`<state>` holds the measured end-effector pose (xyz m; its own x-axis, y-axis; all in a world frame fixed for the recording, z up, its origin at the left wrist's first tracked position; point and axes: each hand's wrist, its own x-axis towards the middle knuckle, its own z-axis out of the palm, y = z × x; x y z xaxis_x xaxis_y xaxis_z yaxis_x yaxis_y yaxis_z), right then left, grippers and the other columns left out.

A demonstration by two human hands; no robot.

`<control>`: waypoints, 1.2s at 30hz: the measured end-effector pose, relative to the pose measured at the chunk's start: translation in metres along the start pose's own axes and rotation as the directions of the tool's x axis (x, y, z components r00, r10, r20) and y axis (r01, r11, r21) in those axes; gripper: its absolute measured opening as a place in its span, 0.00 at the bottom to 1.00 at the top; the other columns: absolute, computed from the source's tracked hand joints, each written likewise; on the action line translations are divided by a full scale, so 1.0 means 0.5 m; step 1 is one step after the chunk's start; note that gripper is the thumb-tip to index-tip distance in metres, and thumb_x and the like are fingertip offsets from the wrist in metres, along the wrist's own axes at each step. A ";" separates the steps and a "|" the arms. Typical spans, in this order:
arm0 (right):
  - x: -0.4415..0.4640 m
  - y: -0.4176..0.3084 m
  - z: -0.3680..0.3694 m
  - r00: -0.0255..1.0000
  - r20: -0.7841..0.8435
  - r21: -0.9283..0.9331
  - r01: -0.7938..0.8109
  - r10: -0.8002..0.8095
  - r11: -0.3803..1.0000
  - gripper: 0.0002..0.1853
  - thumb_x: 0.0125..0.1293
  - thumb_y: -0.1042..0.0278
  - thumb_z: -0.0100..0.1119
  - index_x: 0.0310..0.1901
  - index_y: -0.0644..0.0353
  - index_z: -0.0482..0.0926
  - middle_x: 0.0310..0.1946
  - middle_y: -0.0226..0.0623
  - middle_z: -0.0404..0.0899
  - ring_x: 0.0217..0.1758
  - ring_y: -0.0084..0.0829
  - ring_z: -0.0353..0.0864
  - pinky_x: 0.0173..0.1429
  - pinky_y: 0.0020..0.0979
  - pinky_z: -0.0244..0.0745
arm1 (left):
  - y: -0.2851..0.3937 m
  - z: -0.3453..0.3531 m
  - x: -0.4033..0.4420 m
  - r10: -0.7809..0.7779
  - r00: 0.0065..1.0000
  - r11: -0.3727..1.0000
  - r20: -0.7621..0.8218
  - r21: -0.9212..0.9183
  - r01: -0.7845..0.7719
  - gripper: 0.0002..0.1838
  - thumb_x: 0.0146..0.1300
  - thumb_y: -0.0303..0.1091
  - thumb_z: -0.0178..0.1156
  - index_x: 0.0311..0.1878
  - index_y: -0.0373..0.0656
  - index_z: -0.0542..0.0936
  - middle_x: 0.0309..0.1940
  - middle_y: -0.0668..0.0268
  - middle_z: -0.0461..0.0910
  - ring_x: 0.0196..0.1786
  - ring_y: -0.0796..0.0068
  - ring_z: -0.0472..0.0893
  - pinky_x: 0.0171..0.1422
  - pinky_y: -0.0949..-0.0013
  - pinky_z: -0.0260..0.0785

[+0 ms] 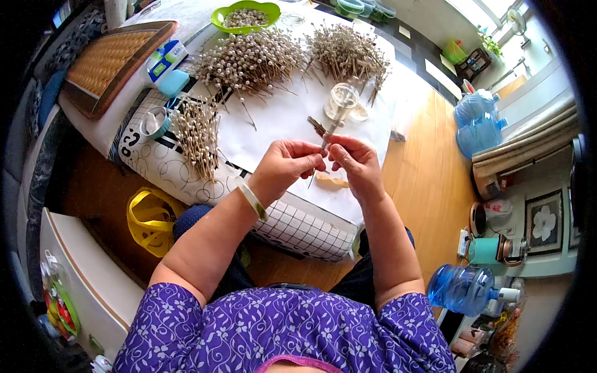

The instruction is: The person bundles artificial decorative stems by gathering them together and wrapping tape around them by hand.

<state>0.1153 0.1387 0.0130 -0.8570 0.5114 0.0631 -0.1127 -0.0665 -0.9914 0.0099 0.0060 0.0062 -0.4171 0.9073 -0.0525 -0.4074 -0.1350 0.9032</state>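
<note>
Stem (pixel 325 144): on the near side of the clear cup, pinched in both sets of fingertips. Too thin on my feed to be sure of its exact make.
Long axis: far end aims up toward the clear cup, near end drops toward the wearer's lap, slight lean to the left on the way down. I read this line against the cup as the relation that counts.
Left hand (pixel 287 163): thumb and forefinger closed on the stem, coming in from the left. Farther from the cup of the two.
Right hand (pixel 360 166): fingertips also closed on the stem, thumb on the near side. I have this one nearer the cup.
Clear cup (pixel 342 97): my landmark, on the white paper (pixel 280 121), just beyond the fingertips.
Brown twigs (pixel 316 126): near side of the cup and to its left, close above the fingertips. I can't tell if they're held or lying.
Tan scrap (pixel 331 181): near side of the cup, past the hands.
Large pod pile (pixel 249 62): left of the cup and beyond it.
</note>
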 end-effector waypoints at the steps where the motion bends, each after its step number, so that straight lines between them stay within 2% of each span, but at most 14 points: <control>1: 0.005 0.004 -0.006 0.997 0.071 0.030 0.013 -0.015 0.999 0.09 0.59 0.68 0.55 0.38 0.64 0.78 0.28 0.29 0.76 0.30 0.17 0.73 0.31 0.18 0.68 | 0.003 0.006 -0.004 -0.009 0.999 0.999 0.043 -0.032 0.010 0.08 0.55 0.29 0.58 0.37 0.36 0.78 0.26 0.66 0.79 0.28 0.84 0.74 0.33 0.81 0.64; 2: 0.006 0.008 -0.011 0.990 0.139 0.060 0.023 -0.031 0.998 0.09 0.58 0.69 0.56 0.38 0.64 0.77 0.28 0.30 0.76 0.30 0.17 0.73 0.31 0.18 0.67 | -0.001 0.007 -0.006 -0.017 0.999 0.999 0.043 -0.033 0.019 0.08 0.55 0.29 0.58 0.37 0.36 0.78 0.26 0.66 0.79 0.28 0.84 0.74 0.33 0.81 0.64; 5: 0.010 0.023 -0.024 0.987 0.156 0.159 0.014 -0.039 0.987 0.08 0.58 0.70 0.57 0.36 0.66 0.78 0.26 0.31 0.76 0.27 0.17 0.71 0.30 0.19 0.65 | -0.005 0.005 0.001 -0.043 0.997 0.999 0.064 0.014 0.042 0.09 0.55 0.30 0.58 0.37 0.36 0.78 0.27 0.66 0.79 0.29 0.83 0.75 0.35 0.80 0.65; 8: 0.006 0.024 -0.027 0.983 0.181 0.221 -0.019 -0.022 0.975 0.07 0.57 0.71 0.57 0.34 0.66 0.78 0.24 0.31 0.76 0.26 0.18 0.69 0.30 0.19 0.65 | -0.014 0.005 0.005 0.012 0.992 1.000 0.122 -0.022 -0.009 0.09 0.55 0.31 0.58 0.37 0.37 0.78 0.29 0.65 0.79 0.30 0.81 0.75 0.37 0.79 0.67; 10: 0.004 0.023 -0.026 0.982 0.187 0.237 -0.038 -0.007 0.971 0.07 0.57 0.71 0.58 0.33 0.66 0.78 0.24 0.31 0.75 0.25 0.18 0.69 0.30 0.19 0.65 | -0.012 0.006 0.002 -0.111 0.985 0.986 0.132 -0.111 0.126 0.09 0.56 0.31 0.58 0.38 0.37 0.78 0.28 0.65 0.78 0.30 0.79 0.76 0.39 0.77 0.69; 11: 0.002 0.022 -0.026 0.980 0.198 0.248 -0.049 -0.001 0.967 0.07 0.57 0.71 0.58 0.32 0.66 0.78 0.24 0.31 0.75 0.25 0.18 0.69 0.30 0.19 0.65 | -0.012 0.004 0.000 -0.114 0.985 0.986 0.132 -0.111 0.129 0.09 0.56 0.31 0.58 0.38 0.37 0.78 0.28 0.65 0.78 0.30 0.79 0.76 0.39 0.77 0.69; 13: 0.000 0.024 -0.028 0.977 0.211 0.260 -0.061 0.005 0.964 0.06 0.57 0.71 0.58 0.32 0.66 0.77 0.23 0.31 0.75 0.25 0.18 0.70 0.30 0.19 0.65 | -0.009 0.001 -0.003 -0.190 0.971 0.971 0.147 -0.116 0.208 0.08 0.56 0.32 0.57 0.37 0.38 0.78 0.26 0.66 0.77 0.28 0.79 0.76 0.35 0.76 0.70; 20: -0.007 0.028 -0.037 0.972 0.234 0.230 -0.039 -0.016 0.972 0.05 0.57 0.71 0.57 0.29 0.63 0.75 0.23 0.31 0.75 0.24 0.18 0.70 0.29 0.19 0.66 | -0.010 0.001 0.001 -0.246 0.939 0.950 0.239 -0.135 0.283 0.08 0.56 0.33 0.57 0.36 0.38 0.77 0.23 0.66 0.76 0.24 0.79 0.75 0.28 0.78 0.68; 23: -0.013 0.027 -0.033 0.976 0.215 0.238 -0.007 -0.046 0.971 0.05 0.57 0.72 0.57 0.28 0.62 0.74 0.23 0.30 0.75 0.24 0.17 0.70 0.29 0.18 0.66 | -0.024 0.001 0.005 -0.225 0.941 0.960 0.255 -0.108 0.259 0.08 0.57 0.33 0.57 0.36 0.38 0.77 0.23 0.67 0.76 0.24 0.80 0.74 0.28 0.79 0.68; 26: -0.025 0.030 -0.027 0.988 0.141 0.221 0.033 -0.065 0.975 0.05 0.58 0.72 0.56 0.28 0.62 0.73 0.22 0.28 0.74 0.24 0.16 0.68 0.28 0.17 0.65 | -0.024 0.016 0.001 -0.201 0.966 0.972 0.163 -0.085 0.217 0.08 0.57 0.33 0.57 0.35 0.38 0.77 0.22 0.67 0.76 0.23 0.81 0.74 0.28 0.79 0.67; 28: -0.027 0.035 -0.025 0.994 0.094 0.200 0.041 -0.061 0.979 0.04 0.58 0.72 0.56 0.28 0.62 0.73 0.22 0.27 0.73 0.24 0.15 0.68 0.28 0.16 0.64 | -0.023 0.023 -0.004 -0.098 0.991 0.994 0.088 0.057 0.093 0.08 0.58 0.32 0.56 0.34 0.37 0.78 0.23 0.67 0.77 0.23 0.82 0.74 0.28 0.79 0.68; 29: -0.026 0.040 -0.025 0.996 0.071 0.175 0.038 -0.052 0.984 0.04 0.58 0.72 0.56 0.28 0.61 0.73 0.22 0.26 0.73 0.24 0.14 0.67 0.28 0.16 0.64 | -0.030 0.023 -0.004 -0.098 0.991 0.994 0.088 0.058 0.093 0.08 0.58 0.32 0.56 0.34 0.37 0.78 0.23 0.67 0.77 0.23 0.82 0.74 0.28 0.79 0.68; 31: -0.025 0.047 -0.023 0.998 0.047 0.149 0.036 -0.044 0.988 0.05 0.58 0.72 0.56 0.28 0.61 0.73 0.22 0.25 0.73 0.23 0.14 0.67 0.27 0.15 0.63 | -0.047 0.026 -0.001 0.059 0.998 0.985 0.019 0.159 -0.061 0.07 0.59 0.30 0.56 0.34 0.36 0.78 0.23 0.66 0.77 0.23 0.82 0.74 0.28 0.79 0.68; 36: -0.021 0.063 -0.022 0.999 0.001 0.094 0.036 -0.036 0.995 0.04 0.58 0.71 0.57 0.29 0.60 0.73 0.23 0.25 0.73 0.23 0.15 0.67 0.28 0.16 0.64 | -0.053 0.028 -0.005 0.107 0.994 0.966 -0.018 0.239 -0.100 0.07 0.59 0.29 0.55 0.34 0.34 0.77 0.23 0.66 0.77 0.24 0.82 0.74 0.27 0.79 0.68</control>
<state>0.1265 0.1407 -0.0200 -0.8529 0.5126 0.0988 -0.1899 -0.1284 -0.9734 0.0331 0.0131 -0.0117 -0.4732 0.8802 0.0367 -0.1580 -0.1258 0.9794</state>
